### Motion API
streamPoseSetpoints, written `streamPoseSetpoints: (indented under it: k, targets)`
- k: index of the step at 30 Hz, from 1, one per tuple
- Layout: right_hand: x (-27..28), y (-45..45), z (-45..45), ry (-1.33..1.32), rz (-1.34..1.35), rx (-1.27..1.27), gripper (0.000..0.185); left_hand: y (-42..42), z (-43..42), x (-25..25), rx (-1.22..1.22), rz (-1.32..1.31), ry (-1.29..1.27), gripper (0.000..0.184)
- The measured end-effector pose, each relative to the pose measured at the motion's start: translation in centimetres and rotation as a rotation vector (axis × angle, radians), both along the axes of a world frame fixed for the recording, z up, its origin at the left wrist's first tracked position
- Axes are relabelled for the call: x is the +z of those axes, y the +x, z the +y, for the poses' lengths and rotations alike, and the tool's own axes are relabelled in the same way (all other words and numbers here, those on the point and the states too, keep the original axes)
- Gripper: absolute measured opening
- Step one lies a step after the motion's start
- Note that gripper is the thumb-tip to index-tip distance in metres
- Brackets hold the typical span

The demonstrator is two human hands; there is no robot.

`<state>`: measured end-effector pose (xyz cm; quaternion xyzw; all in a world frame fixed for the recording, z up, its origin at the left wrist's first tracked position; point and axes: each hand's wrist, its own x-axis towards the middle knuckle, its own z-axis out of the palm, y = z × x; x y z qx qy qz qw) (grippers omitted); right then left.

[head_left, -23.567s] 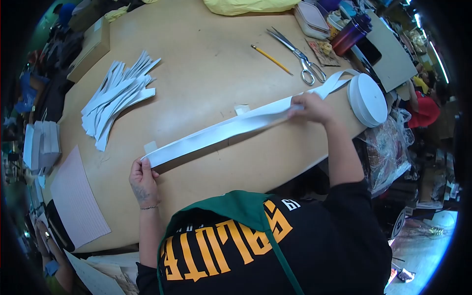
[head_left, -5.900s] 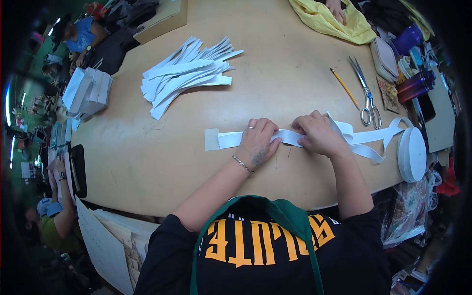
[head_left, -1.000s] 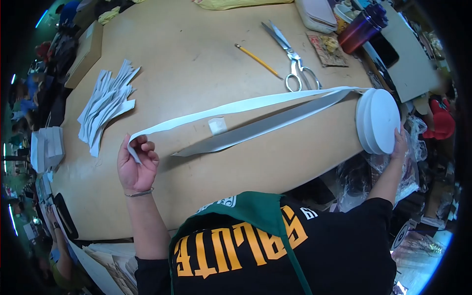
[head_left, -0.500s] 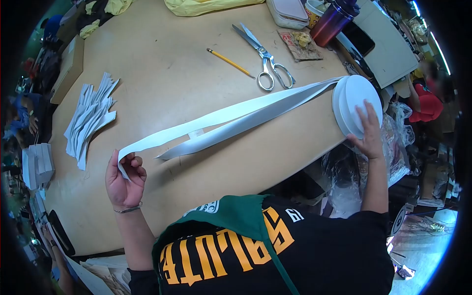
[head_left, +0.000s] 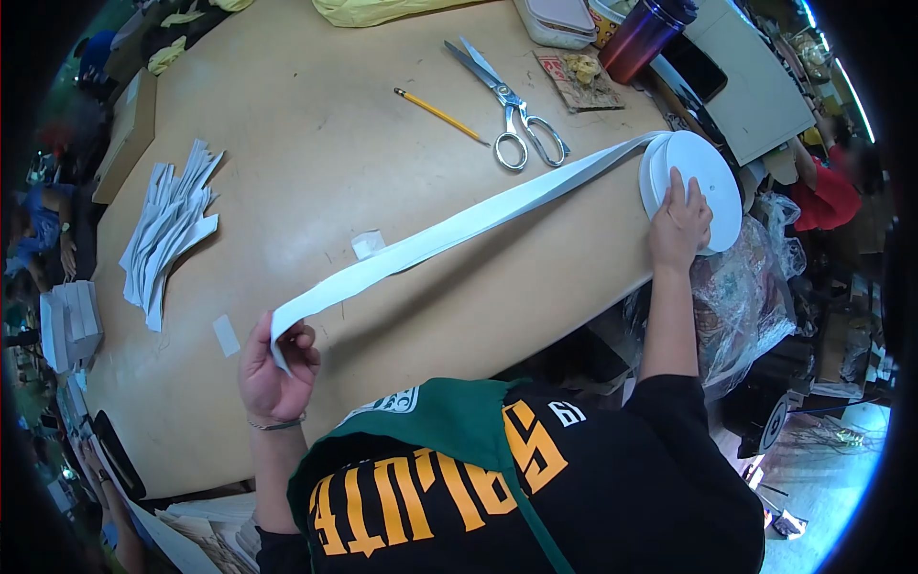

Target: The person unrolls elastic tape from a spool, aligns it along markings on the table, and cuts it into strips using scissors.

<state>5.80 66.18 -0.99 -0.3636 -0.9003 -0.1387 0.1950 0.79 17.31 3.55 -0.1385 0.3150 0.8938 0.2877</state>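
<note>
A long white band (head_left: 421,238) runs slantwise over the tan table (head_left: 287,143), from its roll at the right to my left hand (head_left: 277,373). Curled fingers of my left hand grip the band's end, which hangs down over them. My right hand (head_left: 680,222) lies against the face of the white roll (head_left: 712,182), fingers extended upward on it. Two pale patches are on the table, one (head_left: 367,244) beside the band's middle and one (head_left: 227,336) left of my left hand. Cut white strips (head_left: 170,230) lie piled at the left.
Silver scissors (head_left: 512,107) and a yellow pencil (head_left: 441,116) lie beyond the band. A small packet (head_left: 579,79), a container (head_left: 557,21) and a purple bottle (head_left: 646,38) stand farther back. A yellow cloth (head_left: 382,8) is at the far edge. A person in red (head_left: 828,196) is at the right.
My right hand has moved from the roll's lower edge onto its face. The band's two layers have come together, and my left hand has shifted slightly right, still gripping the end.
</note>
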Motion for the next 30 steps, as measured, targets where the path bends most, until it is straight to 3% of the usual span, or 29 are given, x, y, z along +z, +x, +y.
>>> streamPoseSetpoints:
  k: [4, 8, 11, 13, 15, 17, 23, 27, 30]
  targets:
    - [0.3, -0.4, -0.3, -0.025, -0.018, -0.030, 0.038, 1.1, 0.0, -0.8, -0.015, -0.055, -0.043, 0.028]
    - [0.9, -0.2, -0.4, -0.062, -0.004, 0.097, 0.047, 2.1, 0.1, -1.6, -0.051, -0.058, -0.154, 0.024]
    - [3.7, -1.2, -7.4, -0.101, 0.043, 0.698, 0.053, 1.8, 0.7, -1.9, -0.001, 0.105, -0.513, 0.020]
    - [4.0, -2.3, -12.5, -0.397, -0.084, 1.062, 0.053, 0.5, -0.5, -1.9, -0.122, 0.226, -0.709, 0.019]
    - [4.1, -3.5, -16.9, -0.514, -0.244, 1.293, 0.053, 0.0, -1.1, -1.4, -0.221, 0.310, -0.850, 0.019]
    - [3.1, -4.8, -18.9, -0.525, -0.264, 1.367, 0.054, -0.6, -1.1, -0.1, -0.282, 0.369, -0.936, 0.020]
    - [1.9, -6.4, -20.7, -0.699, -0.231, 1.525, 0.049, 0.1, -1.8, -0.9, -0.284, 0.407, -0.766, 0.018]
    - [2.7, -5.2, -20.9, -0.714, -0.294, 1.433, 0.047, 0.2, -2.3, -0.7, -0.173, 0.244, -0.423, 0.018]
    - [4.0, -4.7, -20.8, -0.566, -0.236, 1.393, 0.047, 0.5, -2.1, -0.5, -0.168, 0.197, -0.431, 0.018]
